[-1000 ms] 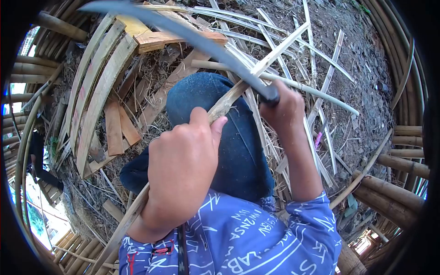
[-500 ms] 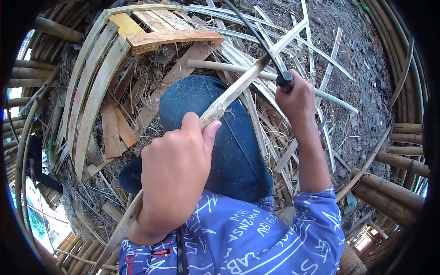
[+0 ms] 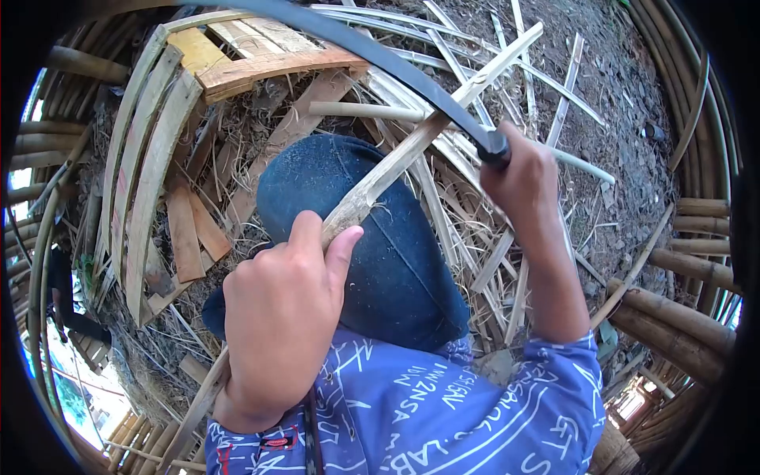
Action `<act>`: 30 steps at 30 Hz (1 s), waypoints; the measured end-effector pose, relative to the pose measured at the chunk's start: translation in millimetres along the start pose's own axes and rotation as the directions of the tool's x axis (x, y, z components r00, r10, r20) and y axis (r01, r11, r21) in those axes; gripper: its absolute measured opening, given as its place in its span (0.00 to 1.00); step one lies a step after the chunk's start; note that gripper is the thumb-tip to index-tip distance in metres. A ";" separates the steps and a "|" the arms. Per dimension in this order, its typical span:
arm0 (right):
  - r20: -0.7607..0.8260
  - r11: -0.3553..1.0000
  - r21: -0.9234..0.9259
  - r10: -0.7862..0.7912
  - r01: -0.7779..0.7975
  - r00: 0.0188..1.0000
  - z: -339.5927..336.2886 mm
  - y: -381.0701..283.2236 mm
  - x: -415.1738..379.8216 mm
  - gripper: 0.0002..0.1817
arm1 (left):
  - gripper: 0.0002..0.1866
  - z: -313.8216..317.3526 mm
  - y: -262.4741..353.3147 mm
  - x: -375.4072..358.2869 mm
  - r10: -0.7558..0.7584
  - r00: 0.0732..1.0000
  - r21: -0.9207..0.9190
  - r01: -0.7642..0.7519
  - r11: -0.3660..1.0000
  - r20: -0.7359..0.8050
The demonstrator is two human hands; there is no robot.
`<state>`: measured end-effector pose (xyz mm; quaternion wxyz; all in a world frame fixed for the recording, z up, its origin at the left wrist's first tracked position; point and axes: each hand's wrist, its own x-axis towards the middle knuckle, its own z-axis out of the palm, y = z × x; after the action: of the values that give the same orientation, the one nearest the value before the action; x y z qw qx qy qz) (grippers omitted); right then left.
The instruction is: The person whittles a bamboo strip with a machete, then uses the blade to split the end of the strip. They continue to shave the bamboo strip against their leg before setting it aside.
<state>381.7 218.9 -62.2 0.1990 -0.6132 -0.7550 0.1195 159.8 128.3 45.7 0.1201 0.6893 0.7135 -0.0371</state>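
My left hand (image 3: 281,313) is wrapped round a long bamboo strip (image 3: 408,148), its thumb laid along the top. The strip runs from below my wrist, over my knee in dark blue jeans (image 3: 380,245), out to the upper right. In my right hand (image 3: 522,174) is the black handle of a machete (image 3: 372,63). Its long dark blade lies across the strip beyond my knee, pointing to the upper left. Under the strip, a pale round stick (image 3: 364,111) lies crosswise on the ground.
A curved wooden slatted frame (image 3: 261,71) stands at the upper left. Split bamboo strips (image 3: 566,95) and thin shavings litter the ground ahead. Bamboo poles (image 3: 673,321) border the right side, and a bamboo wall (image 3: 79,63) rises at the left.
The machete blade has turned so its broad side shows and its tip reaches farther left. My left hand and the strip have shifted slightly left and down in view.
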 end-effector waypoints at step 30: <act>-0.012 0.987 -0.157 0.031 -0.033 0.999 -7.0 7.2 14.8 0.05 | 0.20 -7.0 -33.8 -47.7 -0.192 0.981 -0.195 0.194 0.962 0.028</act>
<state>388.6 234.4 -56.8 0.1516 -0.6396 -0.7512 0.0598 126.4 81.8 59.3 0.1864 0.6012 0.7769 0.0189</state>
